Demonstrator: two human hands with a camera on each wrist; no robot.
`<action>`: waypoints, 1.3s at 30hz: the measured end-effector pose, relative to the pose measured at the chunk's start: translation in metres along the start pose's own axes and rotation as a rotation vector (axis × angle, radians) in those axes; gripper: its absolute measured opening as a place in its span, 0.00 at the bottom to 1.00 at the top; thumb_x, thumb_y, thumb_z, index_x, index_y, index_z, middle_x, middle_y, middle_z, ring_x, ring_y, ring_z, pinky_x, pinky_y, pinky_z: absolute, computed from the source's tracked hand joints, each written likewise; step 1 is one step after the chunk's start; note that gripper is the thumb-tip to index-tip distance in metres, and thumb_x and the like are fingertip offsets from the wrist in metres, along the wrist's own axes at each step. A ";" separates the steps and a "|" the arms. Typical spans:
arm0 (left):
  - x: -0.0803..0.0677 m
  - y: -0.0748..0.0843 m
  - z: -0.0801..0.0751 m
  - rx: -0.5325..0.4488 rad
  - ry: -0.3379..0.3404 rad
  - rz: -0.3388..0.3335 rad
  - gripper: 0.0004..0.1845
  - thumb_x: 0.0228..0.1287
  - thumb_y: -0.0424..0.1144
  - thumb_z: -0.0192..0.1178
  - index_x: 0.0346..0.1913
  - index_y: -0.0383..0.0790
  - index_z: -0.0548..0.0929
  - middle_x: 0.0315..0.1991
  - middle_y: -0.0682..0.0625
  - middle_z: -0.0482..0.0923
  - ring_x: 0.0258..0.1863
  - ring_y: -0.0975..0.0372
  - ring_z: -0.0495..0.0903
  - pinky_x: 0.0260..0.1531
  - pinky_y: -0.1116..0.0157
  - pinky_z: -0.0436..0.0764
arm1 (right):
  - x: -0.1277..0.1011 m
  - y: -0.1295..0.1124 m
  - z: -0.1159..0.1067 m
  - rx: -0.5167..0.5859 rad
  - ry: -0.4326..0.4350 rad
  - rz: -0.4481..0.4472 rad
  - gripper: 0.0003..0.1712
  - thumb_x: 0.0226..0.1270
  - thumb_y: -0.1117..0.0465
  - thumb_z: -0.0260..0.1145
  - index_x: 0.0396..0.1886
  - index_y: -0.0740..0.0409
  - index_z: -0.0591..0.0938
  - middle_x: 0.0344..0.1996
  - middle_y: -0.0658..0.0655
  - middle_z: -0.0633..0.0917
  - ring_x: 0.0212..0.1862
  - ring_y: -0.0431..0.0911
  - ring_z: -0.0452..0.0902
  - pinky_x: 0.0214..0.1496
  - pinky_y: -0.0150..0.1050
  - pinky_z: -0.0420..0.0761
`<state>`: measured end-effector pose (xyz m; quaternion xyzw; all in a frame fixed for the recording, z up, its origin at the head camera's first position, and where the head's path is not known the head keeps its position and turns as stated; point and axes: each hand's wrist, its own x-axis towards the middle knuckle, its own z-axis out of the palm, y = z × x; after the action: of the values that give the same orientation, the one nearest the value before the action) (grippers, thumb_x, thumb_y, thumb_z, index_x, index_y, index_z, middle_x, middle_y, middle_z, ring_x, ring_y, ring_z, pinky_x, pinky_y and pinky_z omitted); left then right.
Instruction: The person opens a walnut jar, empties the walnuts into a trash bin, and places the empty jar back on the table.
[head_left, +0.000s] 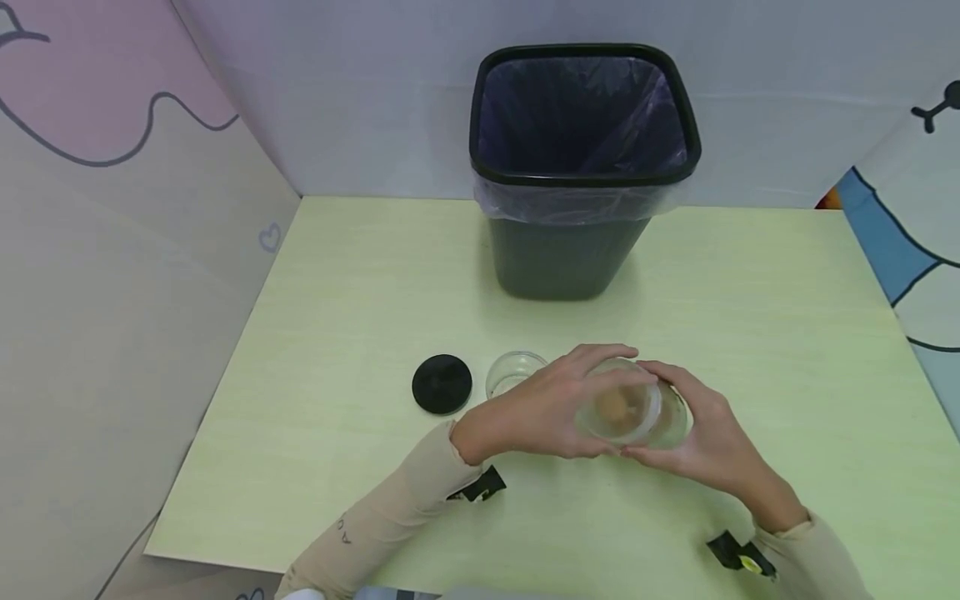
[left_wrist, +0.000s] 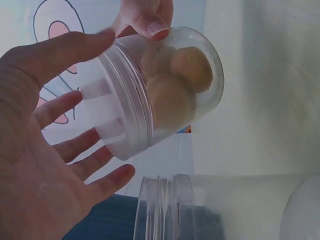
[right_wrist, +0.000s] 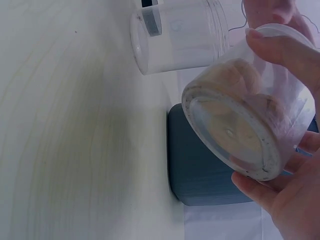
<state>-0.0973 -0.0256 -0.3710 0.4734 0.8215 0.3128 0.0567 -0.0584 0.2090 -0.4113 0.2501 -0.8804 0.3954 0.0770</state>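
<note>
We hold a clear jar (head_left: 626, 410) with brown round lumps inside, lifted off the green table (head_left: 750, 333), near its front edge. Left hand (head_left: 547, 408) cups one end, fingers spread; right hand (head_left: 701, 433) curls round the other. An empty jar (head_left: 512, 371) and black lid (head_left: 442, 384) sit just left; bin (head_left: 581, 167) behind.

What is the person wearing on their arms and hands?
Both arms are in long beige sleeves reaching the wrists; the left one carries small dark lettering. A small black device sits at the left wrist, and another, with a yellow spot, at the right. The left hand and right hand are bare: no gloves.
</note>
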 end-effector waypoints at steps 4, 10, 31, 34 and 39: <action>0.001 0.000 0.000 0.010 -0.041 0.037 0.44 0.48 0.39 0.71 0.70 0.51 0.62 0.70 0.51 0.53 0.70 0.64 0.49 0.65 0.68 0.54 | 0.001 -0.001 0.000 -0.009 0.003 0.006 0.58 0.22 0.58 0.87 0.63 0.55 0.71 0.55 0.51 0.77 0.56 0.36 0.70 0.55 0.23 0.65; -0.001 0.001 0.001 -0.023 0.013 -0.038 0.43 0.49 0.48 0.70 0.70 0.55 0.62 0.65 0.53 0.58 0.64 0.65 0.56 0.57 0.70 0.64 | 0.000 -0.002 -0.001 -0.004 0.008 0.016 0.58 0.22 0.58 0.87 0.63 0.54 0.72 0.54 0.50 0.78 0.53 0.36 0.71 0.52 0.23 0.66; -0.001 0.001 -0.001 -0.041 -0.046 0.001 0.52 0.46 0.42 0.73 0.73 0.56 0.54 0.74 0.54 0.39 0.72 0.65 0.42 0.63 0.66 0.60 | 0.002 -0.004 -0.001 -0.013 0.022 -0.038 0.58 0.21 0.59 0.87 0.63 0.56 0.71 0.54 0.52 0.78 0.53 0.37 0.72 0.51 0.24 0.67; 0.000 0.000 -0.002 -0.035 -0.057 0.045 0.49 0.45 0.33 0.70 0.72 0.53 0.58 0.73 0.53 0.45 0.71 0.65 0.43 0.63 0.67 0.58 | 0.003 -0.004 -0.001 -0.010 0.020 -0.057 0.58 0.21 0.59 0.87 0.63 0.57 0.71 0.55 0.53 0.78 0.55 0.37 0.71 0.53 0.24 0.67; 0.000 0.002 0.000 -0.046 0.012 -0.035 0.43 0.48 0.45 0.70 0.69 0.54 0.63 0.67 0.53 0.58 0.65 0.64 0.56 0.56 0.70 0.65 | 0.000 -0.003 -0.002 -0.018 0.011 -0.012 0.58 0.22 0.58 0.87 0.63 0.54 0.71 0.54 0.51 0.77 0.53 0.37 0.71 0.51 0.24 0.67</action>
<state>-0.0955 -0.0251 -0.3697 0.4555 0.8226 0.3334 0.0680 -0.0575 0.2091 -0.4077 0.2525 -0.8820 0.3885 0.0862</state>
